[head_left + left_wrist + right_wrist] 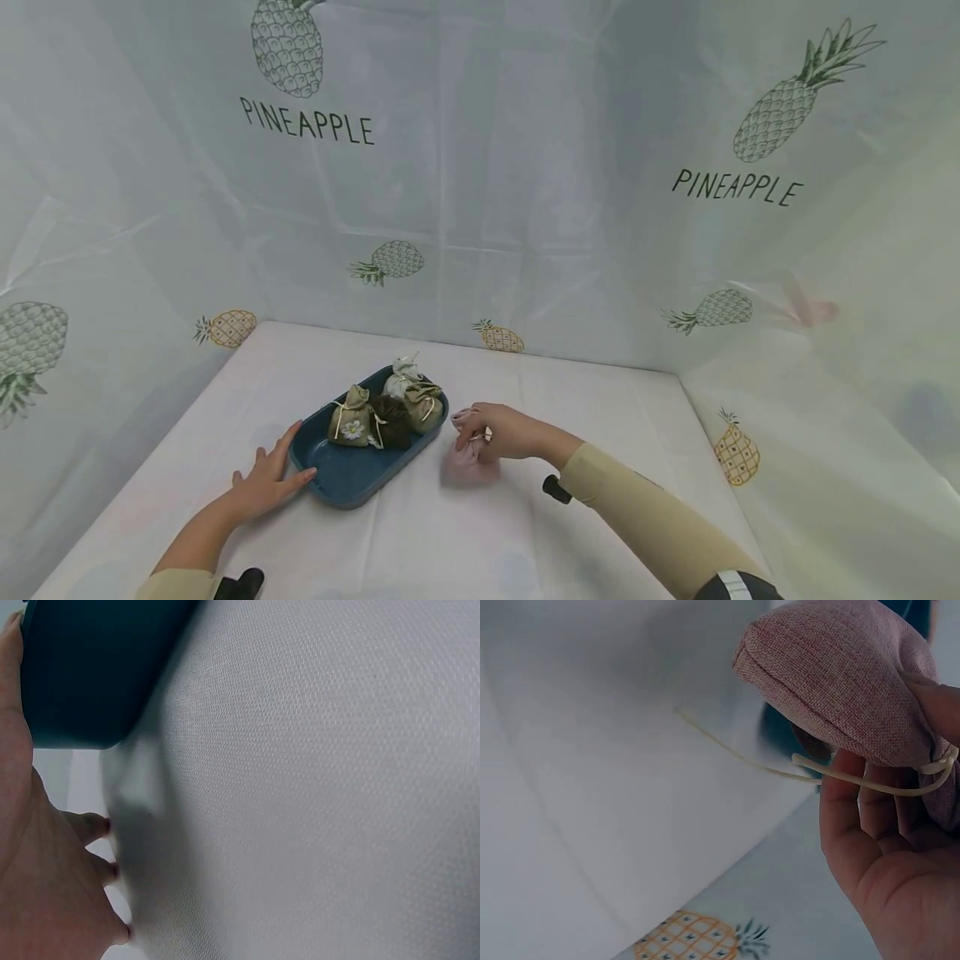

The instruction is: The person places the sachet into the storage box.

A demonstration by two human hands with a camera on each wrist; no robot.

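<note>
My right hand (513,432) pinches a pink drawstring pouch (471,471) by its gathered neck, just right of a dark blue oval tray (347,479). In the right wrist view the pouch (836,679) has a coarse weave, with a cream cord hanging loose from its neck. At the tray's near left end is my left hand (262,486), fingers spread, thumb and forefinger touching the rim. The tray holds a beige pouch with a daisy (348,418), a dark brown pouch (392,425), an olive pouch (424,408) and a white pouch (402,377).
The table (600,500) has a pale cloth over it. Behind and at both sides hang whitish sheets (517,167) printed with pineapples. A black strap piece (556,490) sits under the right wrist.
</note>
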